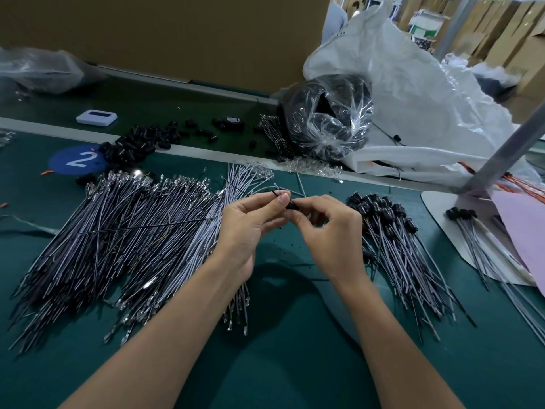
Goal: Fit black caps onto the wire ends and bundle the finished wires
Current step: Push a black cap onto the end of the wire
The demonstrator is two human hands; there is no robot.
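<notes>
Head view: left hand (250, 222) pinches a wire (236, 186); right hand (328, 231), at its three o'clock, pinches a black cap (292, 205).

Uncapped wires (118, 231) are lying on the left of the tabletop (295, 335), capped wires (398, 246) are lying on the right, loose caps (138, 143) are sitting behind the left pile, and a bag of caps (327, 119) is sitting further back.

Lighting: even overhead, mod. bright. Soft shadow on desk (283, 349), centre-bottom. Specular glare on clear bag (327, 113) & wire terminals (165, 184). Wide-angle bowing at edges. Bkgd top right & far left soft; foreground sharp.
</notes>
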